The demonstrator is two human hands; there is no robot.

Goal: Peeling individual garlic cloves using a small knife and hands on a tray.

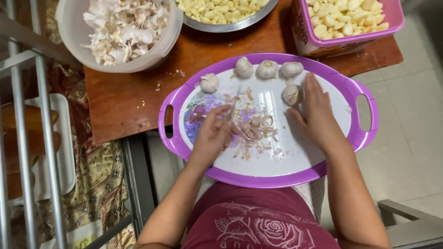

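Head view shows my left hand (213, 133) curled over the skins (251, 131) on the tray (184, 90), fingers (222, 113) pinched on something small; I cannot tell whether it is a clove or only peel. My right hand (318, 115) lies flat and open, fingertips touching the nearest bulb (291, 94); it grips nothing. Four more bulbs (267, 69) line the tray's far edge. Beyond, on the desk (124, 99), a tub (69, 27) holds husks; a steel bowl (230, 26) and pink box (392, 16) hold peeled cloves. Judgement: steady the bulb with the palm, split cloves off singly, and keep skins swept clear of the peeling area.
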